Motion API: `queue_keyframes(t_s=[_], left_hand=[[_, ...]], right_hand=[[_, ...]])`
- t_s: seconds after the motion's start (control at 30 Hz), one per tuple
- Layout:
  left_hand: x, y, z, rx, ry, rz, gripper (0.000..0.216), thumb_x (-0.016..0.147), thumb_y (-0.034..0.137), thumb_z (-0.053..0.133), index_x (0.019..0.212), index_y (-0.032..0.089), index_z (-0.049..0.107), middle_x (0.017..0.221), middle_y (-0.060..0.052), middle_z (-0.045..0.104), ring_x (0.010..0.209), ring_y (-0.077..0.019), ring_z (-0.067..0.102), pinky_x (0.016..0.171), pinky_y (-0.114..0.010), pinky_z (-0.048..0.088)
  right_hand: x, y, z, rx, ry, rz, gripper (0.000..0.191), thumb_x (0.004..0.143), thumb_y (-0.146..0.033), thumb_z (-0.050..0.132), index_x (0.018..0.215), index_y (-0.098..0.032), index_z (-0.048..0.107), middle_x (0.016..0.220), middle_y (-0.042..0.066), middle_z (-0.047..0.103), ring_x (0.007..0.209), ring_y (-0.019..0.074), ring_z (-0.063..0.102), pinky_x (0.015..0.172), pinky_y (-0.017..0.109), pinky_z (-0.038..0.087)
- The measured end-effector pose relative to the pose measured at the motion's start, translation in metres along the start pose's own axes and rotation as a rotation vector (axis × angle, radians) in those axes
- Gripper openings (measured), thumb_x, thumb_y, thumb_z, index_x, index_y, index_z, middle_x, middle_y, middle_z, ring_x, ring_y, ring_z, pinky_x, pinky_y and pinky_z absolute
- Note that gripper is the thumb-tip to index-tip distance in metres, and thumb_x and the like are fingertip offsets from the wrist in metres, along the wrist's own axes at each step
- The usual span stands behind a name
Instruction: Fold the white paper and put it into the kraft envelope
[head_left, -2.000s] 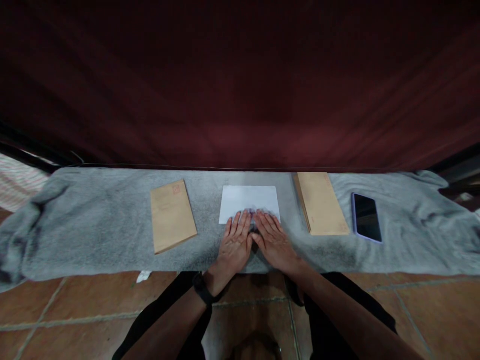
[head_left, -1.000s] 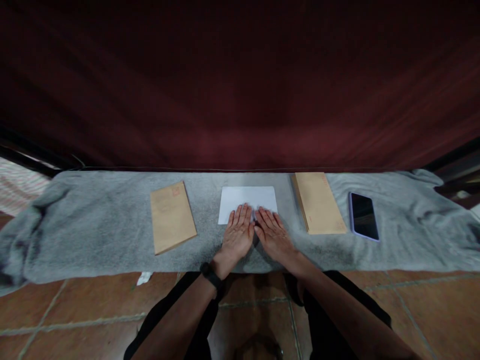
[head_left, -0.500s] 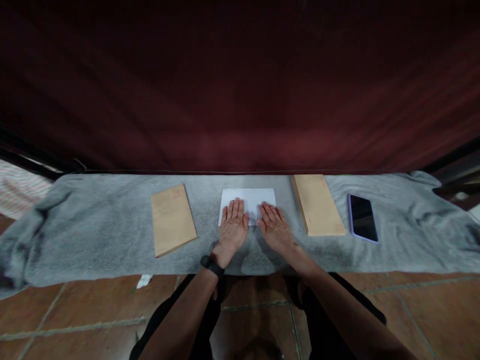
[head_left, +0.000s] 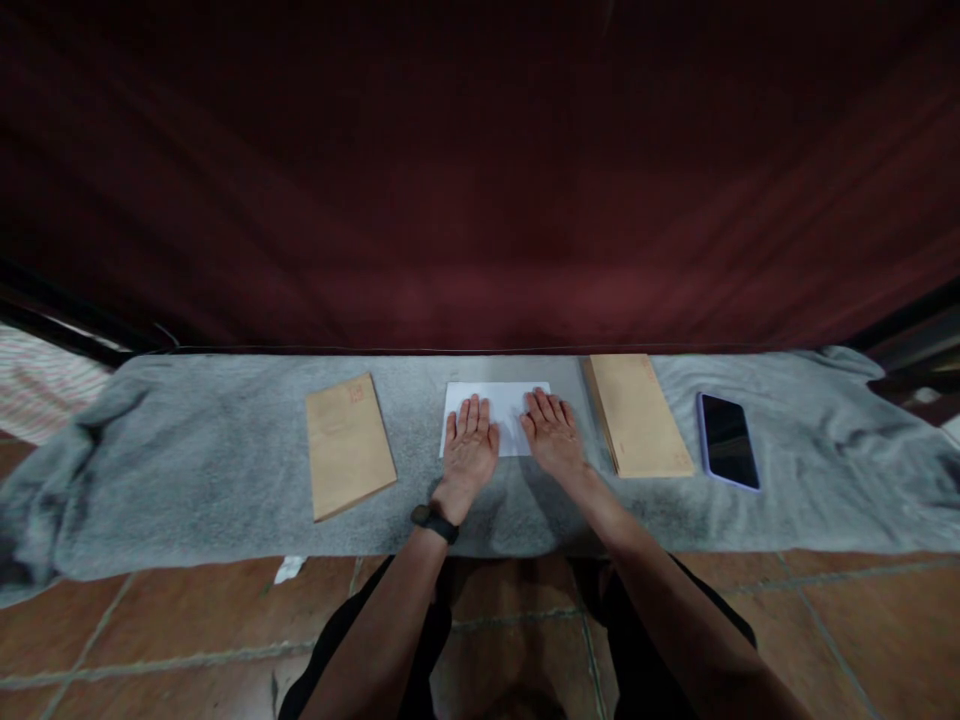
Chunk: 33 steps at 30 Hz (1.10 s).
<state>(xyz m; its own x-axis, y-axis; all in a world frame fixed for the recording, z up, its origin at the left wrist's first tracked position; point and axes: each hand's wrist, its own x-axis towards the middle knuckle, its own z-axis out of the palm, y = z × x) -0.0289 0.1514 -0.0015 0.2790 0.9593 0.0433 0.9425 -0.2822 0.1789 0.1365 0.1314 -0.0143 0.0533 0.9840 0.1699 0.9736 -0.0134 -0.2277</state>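
Note:
A white sheet of paper lies flat on the grey cloth in front of me. My left hand rests palm down on its left part, fingers stretched out. On the right part lies my right hand, also flat with the fingers extended. The paper's lower corners are partly hidden under the hands. To the left is a brown envelope with a small red print, set at a slant. A stack of brown envelopes sits just right of my right hand, apart from it.
A phone in a purple case lies right of the stack. Grey cloth covers the narrow surface, and a dark red curtain-like backdrop rises behind it. A white scrap is on the tiled floor.
My right hand has slid a little up and right on the paper, showing more of its middle. My left hand stays flat in about the same place. The view has shifted slightly.

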Motion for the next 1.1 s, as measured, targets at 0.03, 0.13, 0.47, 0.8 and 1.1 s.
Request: queue_keyframes(t_s=[0.03, 0.13, 0.47, 0.8, 1.1], left_hand=[[0.000, -0.002, 0.000, -0.001, 0.014, -0.017, 0.057, 0.103, 0.030, 0.030, 0.157, 0.011, 0.034, 0.164, -0.014, 0.029, 0.154, -0.0258, 0.023, 0.126, -0.050, 0.019], [-0.001, -0.009, 0.000, -0.011, 0.072, -0.081, 0.058, 0.102, 0.030, 0.033, 0.155, 0.007, 0.037, 0.162, -0.018, 0.033, 0.153, -0.0291, 0.027, 0.124, -0.052, 0.023], [-0.005, -0.012, -0.001, -0.038, 0.170, -0.168, 0.060, 0.098, 0.027, 0.039, 0.150, -0.002, 0.041, 0.157, -0.027, 0.037, 0.149, -0.0347, 0.035, 0.120, -0.052, 0.032], [-0.001, -0.017, 0.000, -0.109, 0.172, -0.187, 0.058, 0.100, 0.030, 0.037, 0.149, 0.001, 0.043, 0.156, -0.026, 0.039, 0.148, -0.0346, 0.036, 0.120, -0.054, 0.032], [0.013, -0.033, -0.019, -0.466, 0.245, -0.251, 0.060, 0.105, 0.041, 0.029, 0.156, 0.011, 0.034, 0.166, -0.017, 0.023, 0.155, -0.0276, 0.020, 0.125, -0.049, 0.025]], right_hand=[[0.001, 0.003, -0.001, -0.001, 0.022, 0.009, 0.053, 0.106, -0.035, 0.031, 0.152, -0.013, 0.044, 0.160, 0.013, 0.041, 0.145, 0.0312, 0.039, 0.119, 0.051, 0.027], [0.002, 0.010, -0.008, 0.007, 0.064, 0.080, 0.053, 0.103, -0.033, 0.037, 0.148, -0.008, 0.047, 0.152, 0.020, 0.050, 0.135, 0.0361, 0.049, 0.111, 0.053, 0.036], [0.007, 0.011, -0.028, 0.087, -0.082, 0.329, 0.036, 0.097, -0.035, 0.049, 0.121, -0.012, 0.062, 0.107, 0.018, 0.072, 0.093, 0.0277, 0.072, 0.080, 0.034, 0.053], [0.022, 0.023, -0.028, 0.678, -0.019, 0.378, 0.012, 0.081, -0.027, 0.060, 0.076, -0.017, 0.065, 0.068, 0.001, 0.065, 0.068, 0.0174, 0.063, 0.062, 0.025, 0.044], [0.015, 0.014, -0.083, 0.767, 0.591, 0.115, 0.033, 0.100, -0.047, 0.046, 0.109, -0.020, 0.062, 0.097, 0.006, 0.071, 0.091, 0.0202, 0.066, 0.082, 0.032, 0.054]])
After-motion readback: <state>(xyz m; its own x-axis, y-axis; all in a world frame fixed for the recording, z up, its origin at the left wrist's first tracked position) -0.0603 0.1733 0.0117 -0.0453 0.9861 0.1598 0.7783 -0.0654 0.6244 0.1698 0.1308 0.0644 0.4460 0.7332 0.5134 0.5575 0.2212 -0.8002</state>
